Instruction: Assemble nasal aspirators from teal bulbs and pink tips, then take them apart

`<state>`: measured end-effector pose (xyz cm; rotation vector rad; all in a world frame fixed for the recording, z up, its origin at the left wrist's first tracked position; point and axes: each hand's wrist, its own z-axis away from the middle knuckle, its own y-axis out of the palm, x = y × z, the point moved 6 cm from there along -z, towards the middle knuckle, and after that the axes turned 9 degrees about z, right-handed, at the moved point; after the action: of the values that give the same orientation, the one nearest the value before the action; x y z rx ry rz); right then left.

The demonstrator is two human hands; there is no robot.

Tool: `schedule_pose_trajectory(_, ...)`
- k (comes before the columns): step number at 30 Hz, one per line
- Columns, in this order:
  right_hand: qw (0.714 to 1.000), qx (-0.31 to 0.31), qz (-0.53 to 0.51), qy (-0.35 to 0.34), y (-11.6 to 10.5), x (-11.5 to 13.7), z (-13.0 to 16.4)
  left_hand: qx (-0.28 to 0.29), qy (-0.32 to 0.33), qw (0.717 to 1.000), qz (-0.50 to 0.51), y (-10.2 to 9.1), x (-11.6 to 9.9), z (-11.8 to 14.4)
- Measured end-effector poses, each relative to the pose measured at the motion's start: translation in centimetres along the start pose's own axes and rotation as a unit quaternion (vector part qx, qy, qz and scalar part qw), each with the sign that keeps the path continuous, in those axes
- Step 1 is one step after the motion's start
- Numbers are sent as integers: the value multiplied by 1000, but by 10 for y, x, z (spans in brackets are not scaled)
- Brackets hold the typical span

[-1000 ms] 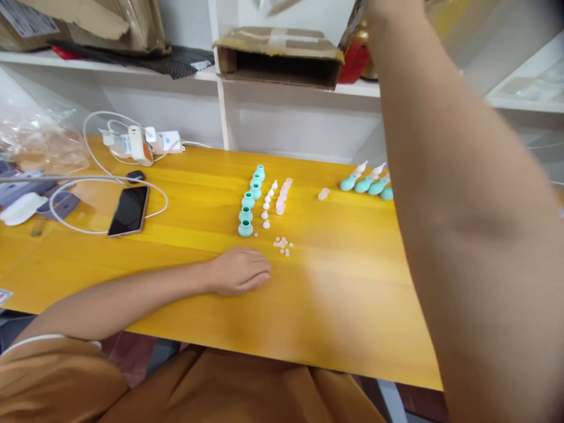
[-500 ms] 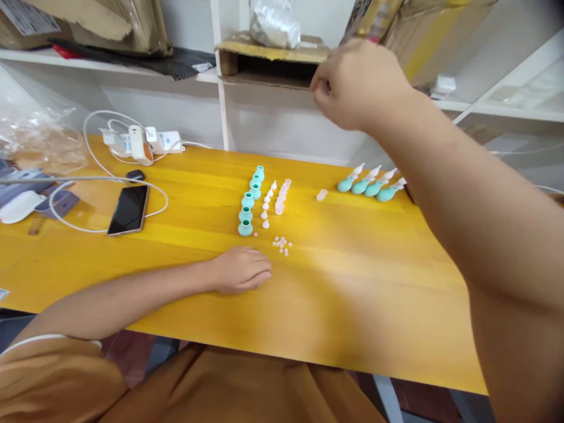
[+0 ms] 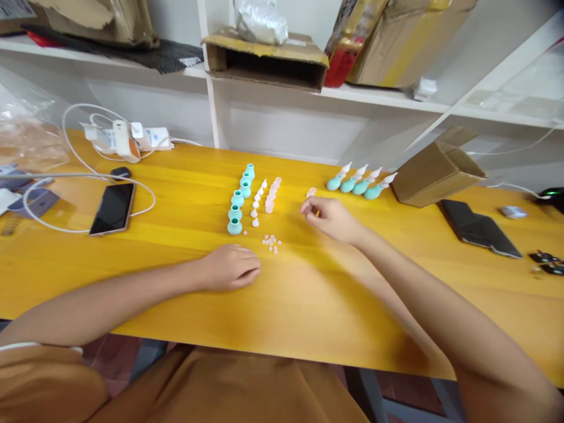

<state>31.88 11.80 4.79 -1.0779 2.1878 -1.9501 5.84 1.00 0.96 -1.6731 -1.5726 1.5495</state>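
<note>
My left hand rests palm down on the yellow table, fingers curled, nothing in it, just below a small heap of tiny pink beads. My right hand hovers low over the table with loosely curled fingers, close to a single pink cap. A column of teal bulbs stands beside a column of white tips and a column of pink caps. Several assembled teal bulbs with white tips lie to the right.
A phone and white cables with a charger lie at the left. A small cardboard box, a dark phone and small dark parts sit at the right. White shelves behind hold cardboard boxes and bags.
My right arm has come down from the shelf to just above the table near the single pink cap. The view has shifted right. My left hand has stayed put.
</note>
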Motion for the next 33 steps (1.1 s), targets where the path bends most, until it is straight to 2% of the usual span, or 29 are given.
schedule_pose_trajectory(3, 999, 6, -39, 27, 25, -13, 7, -15, -9, 1000, 5, -1, 1, 0)
schedule_pose_trajectory(7, 998, 12, -58, 35, 42, -19, 5, -20, -15, 1000, 12, -2, 1, 1)
schedule_pose_trajectory(14, 1000, 0, -8, 20, 54, -17, -2, -7, -22, 1000, 5, -1, 3, 1)
schedule_pose_trajectory(20, 996, -2, 84, -7, 61, -15, 3, -6, -18, 1000, -5, -3, 1, -1)
schedule_pose_trajectory(24, 993, 12, 117, -14, 61, -11, 6, -27, -15, 999, 21, -9, -3, 1)
schedule_pose_trajectory(26, 991, 16, 128, -21, 61, -9, 6, -74, -18, 995, 69, -18, -1, 6)
schedule_pose_trajectory(28, 990, 17, 131, -38, 60, -5, 6, -166, -24, 978, 124, -33, 5, 13)
schedule_pose_trajectory(31, 989, 13, 137, -51, 60, -2, 6, -347, -54, 920, 175, -58, 25, 27)
schedule_pose_trajectory(33, 989, 12, 139, -49, 60, -2, 6, -441, -92, 875, 177, -69, 40, 33)
